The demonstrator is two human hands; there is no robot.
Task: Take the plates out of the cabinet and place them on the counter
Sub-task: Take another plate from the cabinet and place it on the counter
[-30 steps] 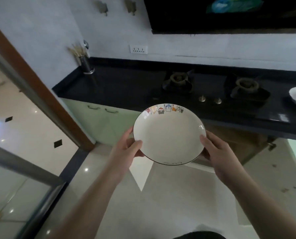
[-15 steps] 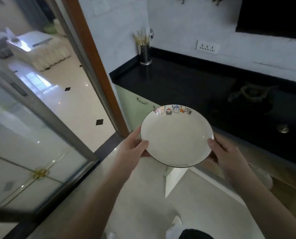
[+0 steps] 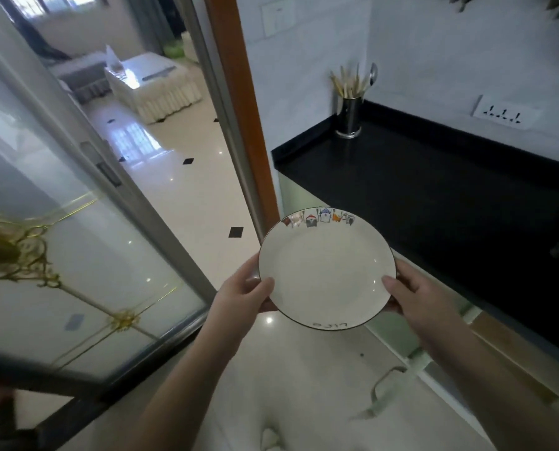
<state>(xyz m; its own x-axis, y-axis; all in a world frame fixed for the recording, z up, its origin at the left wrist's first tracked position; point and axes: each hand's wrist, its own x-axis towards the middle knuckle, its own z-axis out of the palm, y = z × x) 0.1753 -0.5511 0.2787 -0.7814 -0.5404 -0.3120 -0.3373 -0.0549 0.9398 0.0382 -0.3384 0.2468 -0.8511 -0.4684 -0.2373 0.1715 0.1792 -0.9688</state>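
Left hand (image 3: 239, 296) and right hand (image 3: 414, 297) grip the plate (image 3: 325, 271) by opposite rims. Risk: rim strikes the desk (image 3: 418, 190) edge if lowered early.

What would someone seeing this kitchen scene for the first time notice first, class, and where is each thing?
First, the white plate at centre, with small cartoon figures along its far rim, held over the floor in a two-handed grip: the left hand and right hand on opposite edges. To its right runs the black counter, with a steel utensil holder in its far corner. On the left is a glass sliding door with gold ornament.
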